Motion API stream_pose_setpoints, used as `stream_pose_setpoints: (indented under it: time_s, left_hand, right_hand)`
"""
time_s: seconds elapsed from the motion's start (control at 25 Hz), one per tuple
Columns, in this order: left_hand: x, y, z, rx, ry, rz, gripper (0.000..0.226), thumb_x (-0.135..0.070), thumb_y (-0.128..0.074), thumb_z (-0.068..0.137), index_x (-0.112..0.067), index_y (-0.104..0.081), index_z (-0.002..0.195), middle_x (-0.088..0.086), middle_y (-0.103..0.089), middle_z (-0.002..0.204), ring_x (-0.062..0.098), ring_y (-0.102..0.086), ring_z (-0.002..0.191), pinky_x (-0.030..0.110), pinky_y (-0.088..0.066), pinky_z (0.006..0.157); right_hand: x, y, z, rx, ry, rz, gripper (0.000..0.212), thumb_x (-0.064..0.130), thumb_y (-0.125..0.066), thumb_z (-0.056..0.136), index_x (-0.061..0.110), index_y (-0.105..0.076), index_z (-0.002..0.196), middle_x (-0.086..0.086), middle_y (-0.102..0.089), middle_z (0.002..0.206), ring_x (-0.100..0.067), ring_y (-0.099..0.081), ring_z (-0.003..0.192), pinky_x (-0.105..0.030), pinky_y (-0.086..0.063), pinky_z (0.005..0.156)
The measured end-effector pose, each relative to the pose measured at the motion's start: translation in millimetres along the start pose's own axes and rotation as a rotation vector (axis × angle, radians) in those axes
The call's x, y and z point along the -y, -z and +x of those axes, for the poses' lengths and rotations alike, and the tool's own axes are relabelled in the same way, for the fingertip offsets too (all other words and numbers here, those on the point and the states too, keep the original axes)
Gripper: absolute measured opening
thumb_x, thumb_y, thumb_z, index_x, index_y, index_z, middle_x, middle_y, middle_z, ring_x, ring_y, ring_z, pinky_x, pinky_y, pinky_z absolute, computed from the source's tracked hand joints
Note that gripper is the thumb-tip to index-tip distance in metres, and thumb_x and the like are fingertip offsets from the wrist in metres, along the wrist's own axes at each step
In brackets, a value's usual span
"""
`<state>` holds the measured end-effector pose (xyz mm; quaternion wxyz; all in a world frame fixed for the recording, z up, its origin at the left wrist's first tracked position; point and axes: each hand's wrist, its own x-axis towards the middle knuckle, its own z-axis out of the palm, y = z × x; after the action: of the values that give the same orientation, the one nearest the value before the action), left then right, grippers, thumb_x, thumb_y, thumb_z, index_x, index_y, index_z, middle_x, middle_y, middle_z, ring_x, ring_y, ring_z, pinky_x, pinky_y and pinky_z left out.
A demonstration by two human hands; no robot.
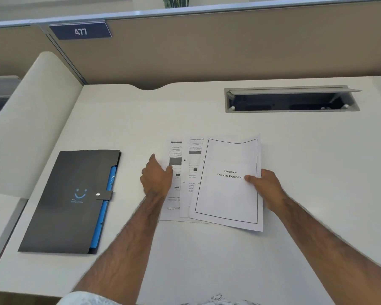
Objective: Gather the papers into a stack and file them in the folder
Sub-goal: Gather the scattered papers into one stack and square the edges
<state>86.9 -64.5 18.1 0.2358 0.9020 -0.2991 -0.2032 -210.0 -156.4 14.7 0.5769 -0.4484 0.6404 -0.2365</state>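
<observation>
Three printed papers lie fanned and overlapping in the middle of the white desk (207, 260). The top sheet (227, 194) reads "Chapter 6 Learning Experience" inside a black border. My right hand (265, 186) pinches its right edge, thumb on top. Under it a middle sheet (193, 172) and a left sheet (175, 155) show tables and grey blocks. My left hand (156, 177) rests on the left sheet's edge, fingers curled onto it. A black folder (70, 201) with a blue smiley logo, snap strap and blue inner tabs lies shut to the left, apart from the papers.
A beige partition (207, 51) with a "477" sign (80, 31) runs along the back. An open cable tray slot (290, 100) is set into the desk at the back right. A white curved divider (31, 106) stands on the left.
</observation>
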Motion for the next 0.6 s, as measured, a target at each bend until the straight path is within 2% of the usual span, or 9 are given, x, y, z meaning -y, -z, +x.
stream_pose_setpoints:
  time_s: [0.08, 0.24, 0.36, 0.6]
  left_hand:
    - [-4, -5, -4, 0.010, -0.003, 0.001, 0.066, -0.036, -0.063, 0.086, -0.010, -0.043, 0.144, 0.011, -0.066, 0.127, 0.037, -0.058, 0.121, 0.053, -0.043, 0.104]
    - [-18, -12, -15, 0.064, 0.074, 0.044, 0.062, -0.038, -0.068, 0.085, -0.008, -0.049, 0.136, 0.011, -0.065, 0.126, 0.037, -0.055, 0.122, 0.048, -0.040, 0.102]
    - [-29, -18, -22, 0.093, 0.107, 0.131, 0.056, -0.043, -0.071, 0.084, -0.007, -0.058, 0.123, 0.013, -0.064, 0.125, 0.037, -0.054, 0.121, 0.047, -0.041, 0.100]
    - [-47, -24, -28, 0.142, 0.093, 0.123, 0.053, -0.043, -0.071, 0.085, -0.006, -0.062, 0.123, 0.014, -0.050, 0.129, 0.035, -0.048, 0.124, 0.043, -0.042, 0.098]
  right_hand:
    - [1, -5, 1, 0.000, 0.009, -0.006, 0.014, 0.005, -0.068, 0.091, 0.009, -0.069, 0.105, -0.016, -0.073, 0.106, -0.030, -0.069, 0.090, -0.035, -0.055, 0.081]
    - [-1, -14, 4, 0.011, 0.006, -0.057, 0.015, 0.009, -0.070, 0.090, 0.008, -0.071, 0.105, -0.015, -0.075, 0.108, -0.034, -0.073, 0.098, -0.047, -0.059, 0.090]
    - [-3, -21, 4, 0.007, 0.018, -0.113, 0.019, 0.012, -0.070, 0.089, 0.007, -0.071, 0.108, -0.013, -0.075, 0.106, -0.033, -0.072, 0.097, -0.044, -0.059, 0.088]
    - [-3, -32, 3, 0.004, 0.044, -0.191, 0.019, 0.017, -0.070, 0.088, 0.010, -0.072, 0.106, -0.007, -0.074, 0.101, -0.030, -0.072, 0.095, -0.042, -0.059, 0.086]
